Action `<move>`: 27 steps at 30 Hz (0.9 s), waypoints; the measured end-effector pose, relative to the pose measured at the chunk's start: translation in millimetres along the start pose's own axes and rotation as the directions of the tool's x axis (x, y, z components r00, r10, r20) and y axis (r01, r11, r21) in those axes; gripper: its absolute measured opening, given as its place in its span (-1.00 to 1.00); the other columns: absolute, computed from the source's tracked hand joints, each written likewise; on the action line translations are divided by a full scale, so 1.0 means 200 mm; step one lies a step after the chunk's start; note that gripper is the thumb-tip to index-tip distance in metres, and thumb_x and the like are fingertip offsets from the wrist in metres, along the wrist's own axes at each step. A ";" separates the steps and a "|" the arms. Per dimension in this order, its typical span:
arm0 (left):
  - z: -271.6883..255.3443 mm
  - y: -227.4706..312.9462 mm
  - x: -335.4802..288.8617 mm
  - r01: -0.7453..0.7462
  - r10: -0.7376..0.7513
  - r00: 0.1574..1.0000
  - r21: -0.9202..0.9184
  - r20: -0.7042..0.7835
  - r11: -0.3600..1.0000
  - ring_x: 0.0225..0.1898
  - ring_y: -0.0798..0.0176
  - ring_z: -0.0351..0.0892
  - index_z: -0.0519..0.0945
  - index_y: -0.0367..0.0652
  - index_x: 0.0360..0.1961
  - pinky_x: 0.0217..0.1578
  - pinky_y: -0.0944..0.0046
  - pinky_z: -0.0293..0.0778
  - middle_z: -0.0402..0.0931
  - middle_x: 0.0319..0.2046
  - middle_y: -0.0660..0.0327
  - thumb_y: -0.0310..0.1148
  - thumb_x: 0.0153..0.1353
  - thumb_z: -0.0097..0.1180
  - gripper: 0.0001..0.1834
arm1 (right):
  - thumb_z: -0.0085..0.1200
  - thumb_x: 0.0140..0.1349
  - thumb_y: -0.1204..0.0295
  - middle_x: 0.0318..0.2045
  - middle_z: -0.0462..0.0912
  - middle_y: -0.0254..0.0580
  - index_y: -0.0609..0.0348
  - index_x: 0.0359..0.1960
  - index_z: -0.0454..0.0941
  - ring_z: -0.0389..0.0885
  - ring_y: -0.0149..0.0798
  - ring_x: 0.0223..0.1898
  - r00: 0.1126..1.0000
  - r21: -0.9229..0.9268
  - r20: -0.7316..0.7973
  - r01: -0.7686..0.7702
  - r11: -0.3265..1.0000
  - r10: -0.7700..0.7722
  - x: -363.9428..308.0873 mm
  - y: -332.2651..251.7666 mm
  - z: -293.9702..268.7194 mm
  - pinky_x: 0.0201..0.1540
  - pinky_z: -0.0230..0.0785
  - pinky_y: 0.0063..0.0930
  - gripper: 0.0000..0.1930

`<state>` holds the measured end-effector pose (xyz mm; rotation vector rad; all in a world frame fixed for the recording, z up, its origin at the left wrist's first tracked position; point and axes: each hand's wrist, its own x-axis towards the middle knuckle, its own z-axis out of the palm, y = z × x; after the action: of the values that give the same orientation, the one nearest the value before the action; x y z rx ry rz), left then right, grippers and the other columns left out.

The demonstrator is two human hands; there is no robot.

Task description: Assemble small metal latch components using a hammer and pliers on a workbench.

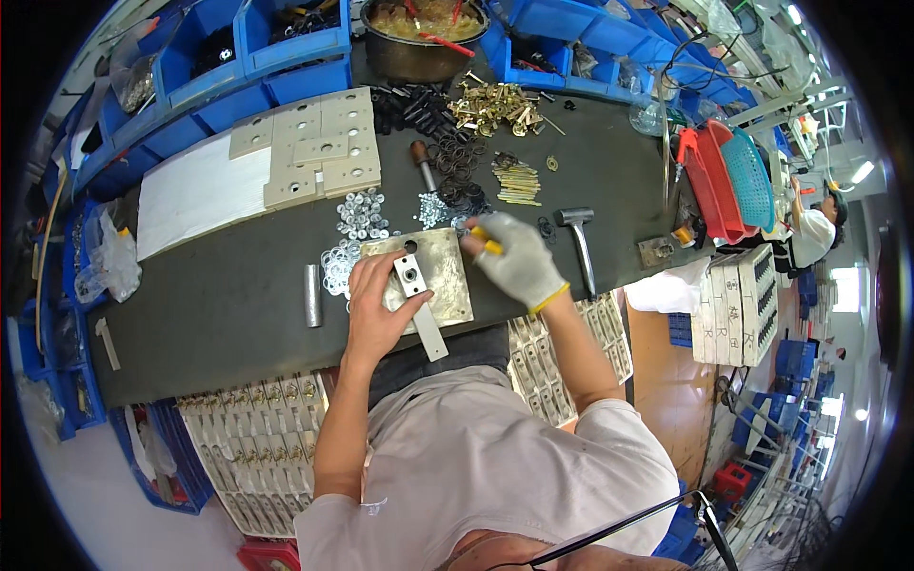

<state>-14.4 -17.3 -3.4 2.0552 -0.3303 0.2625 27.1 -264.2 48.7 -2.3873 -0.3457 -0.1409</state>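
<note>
One round fitting (411, 276) sat in the plate (429, 330) the left hand (374, 306) pinched over the square block (451, 271); washers (362, 215) lay unfitted; I couldn't tell whether the gloved right hand (522, 259) grasped anything

The left hand (375, 303) — bare — holds a metal bracket (428, 329).

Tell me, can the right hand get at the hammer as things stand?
Likely yes: the gloved right hand is close to the hammer, which lies uncovered to its right; only small dark rings lie between, apparently too low to block it.
</note>
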 end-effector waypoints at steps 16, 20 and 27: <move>-0.01 0.01 0.01 0.028 -0.027 0.999 -0.027 0.030 0.999 0.18 -0.08 0.47 0.60 -0.22 0.14 0.30 -0.01 0.28 0.59 0.06 0.05 -0.33 -0.06 0.57 -0.31 | 0.22 0.32 0.21 -0.12 0.67 -0.11 0.05 -0.05 0.68 0.68 0.10 -0.08 0.977 -0.298 0.180 -0.060 0.953 0.118 0.19 0.13 0.01 -0.01 0.54 -0.11 -0.73; -0.01 0.02 0.02 0.046 -0.045 0.998 -0.016 0.033 0.999 0.19 -0.07 0.47 0.60 -0.22 0.14 0.30 -0.01 0.29 0.59 0.07 0.06 -0.32 -0.06 0.58 -0.31 | 0.31 0.27 0.27 -0.21 0.70 -0.11 0.09 -0.13 0.71 0.69 0.09 -0.13 0.995 -0.135 0.060 -0.065 0.989 0.074 0.17 0.10 0.00 -0.09 0.53 -0.13 -0.77; -0.03 0.03 0.06 0.025 -0.031 0.994 0.051 0.106 0.998 0.18 -0.04 0.46 0.63 -0.15 0.17 0.29 0.02 0.26 0.62 0.03 0.10 -0.31 -0.11 0.58 -0.28 | 0.36 0.23 0.33 -0.31 0.67 -0.12 0.15 -0.22 0.67 0.70 0.00 -0.30 0.981 0.165 0.133 0.121 0.979 -0.143 0.06 -0.19 0.07 -0.25 0.53 -0.23 -0.80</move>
<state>-5.8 -16.4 8.8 2.1253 -0.3629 0.1456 28.7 -225.1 65.1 -2.2237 -0.5641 -0.0011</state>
